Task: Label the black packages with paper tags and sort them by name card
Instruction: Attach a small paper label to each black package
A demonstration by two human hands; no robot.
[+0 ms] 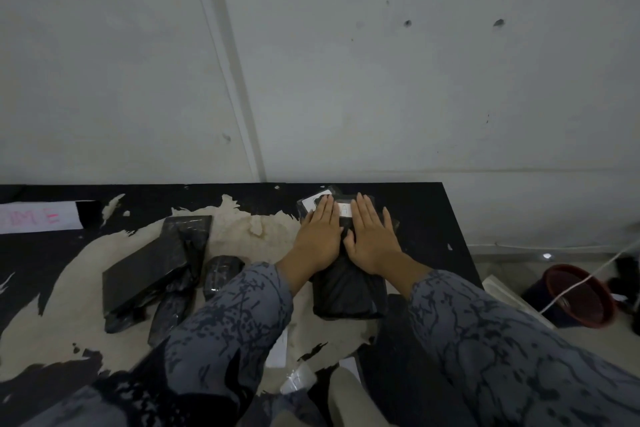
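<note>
- Both hands lie flat with fingers spread, palms pressed down on a black package [348,291] right of the frame's centre, on the desk [426,218].
- The left hand [320,230] and the right hand [372,236] sit side by side, thumbs nearly touching, grasping nothing.
- A white paper tag [345,209] shows between the fingers at the package's far end; its writing is too blurred to read.
- A second tagged package [313,203] peeks out just beyond the left fingertips.
- Left of centre lies a cluster of unlabelled black packages: a large flat one [149,270], a small rounded one [221,272] and a narrow one [171,312].
- A white name card [40,217] with pink letters rests at the frame's left edge.
- The desk's black coating is peeled, showing pale patches.
- A dark red bucket [585,295] stands on the floor at the right.
</note>
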